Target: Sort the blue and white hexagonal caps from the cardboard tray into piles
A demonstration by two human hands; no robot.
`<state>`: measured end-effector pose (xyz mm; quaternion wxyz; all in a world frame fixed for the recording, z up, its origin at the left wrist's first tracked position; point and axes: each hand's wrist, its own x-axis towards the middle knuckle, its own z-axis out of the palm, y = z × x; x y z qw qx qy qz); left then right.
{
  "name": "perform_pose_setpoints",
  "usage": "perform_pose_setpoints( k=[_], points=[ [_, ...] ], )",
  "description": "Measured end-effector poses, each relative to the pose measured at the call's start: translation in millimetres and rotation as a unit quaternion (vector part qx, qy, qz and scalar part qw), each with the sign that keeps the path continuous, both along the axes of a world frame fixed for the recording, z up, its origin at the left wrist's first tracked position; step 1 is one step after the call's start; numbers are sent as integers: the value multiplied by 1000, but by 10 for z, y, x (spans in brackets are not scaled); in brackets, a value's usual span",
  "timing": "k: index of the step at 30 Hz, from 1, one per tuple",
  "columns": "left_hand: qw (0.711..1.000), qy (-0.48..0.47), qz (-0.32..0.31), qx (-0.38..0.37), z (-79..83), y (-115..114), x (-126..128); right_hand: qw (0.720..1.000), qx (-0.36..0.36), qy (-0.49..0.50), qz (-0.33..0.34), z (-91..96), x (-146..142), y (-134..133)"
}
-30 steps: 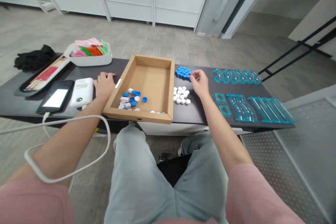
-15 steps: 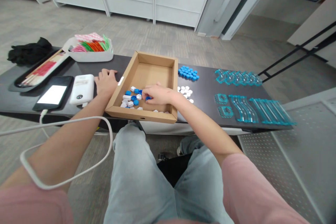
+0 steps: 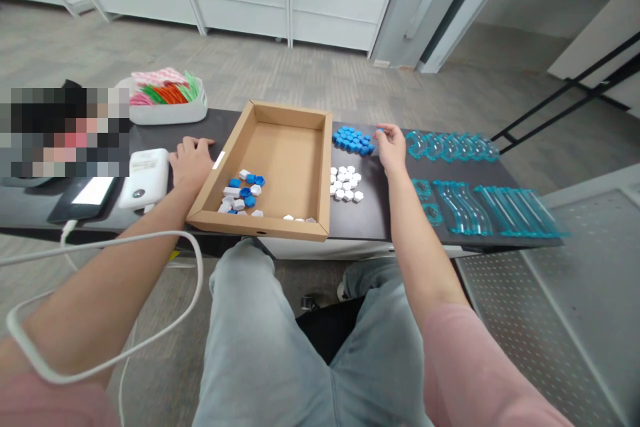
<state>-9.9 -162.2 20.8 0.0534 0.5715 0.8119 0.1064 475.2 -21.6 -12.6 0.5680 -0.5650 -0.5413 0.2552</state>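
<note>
My right hand [image 3: 393, 150] is beside the right end of a cluster of blue hexagonal pieces [image 3: 353, 139], its fingertips closed on a small blue hexagonal piece [image 3: 380, 131]. Nearer to me lies a group of white hexagonal pieces [image 3: 346, 183]. An open cardboard box [image 3: 326, 177] stands to the left of both groups. Mixed blue pieces [image 3: 250, 201] and white pieces [image 3: 231, 192] lie in its near left corner, and a few white ones along its near wall. My left hand [image 3: 193, 163] rests on the table against the box's left side, fingers stretched out.
Teal clear plastic parts [image 3: 463, 208] lie in rows on the right. A white power bank [image 3: 145, 177], a phone [image 3: 85, 197] and a white basket [image 3: 173, 112] of colourful sticks occupy the left. A white cable [image 3: 197, 280] loops over my left forearm.
My right hand has left the box and moved right, past the blue cluster, with a blue hexagonal piece. The left hand still rests beside the box. The view has shifted slightly.
</note>
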Motion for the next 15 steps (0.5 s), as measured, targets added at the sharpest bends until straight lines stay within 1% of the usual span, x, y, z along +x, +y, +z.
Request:
perform_pose_setpoints(
  k=[2,4,10,15],
  points=[
    [1000,1,2,-7,-1,15,-14,999,-2,-30,-39,-128,83,16],
    [1000,1,6,-10,10,22,-12,996,-17,-62,-66,-182,122,7],
    [1000,0,13,-22,75,2,59,985,-84,-133,-76,-135,93,-71],
    [1000,4,10,-13,61,6,41,988,-85,-87,-95,-103,91,-72]
  ],
)
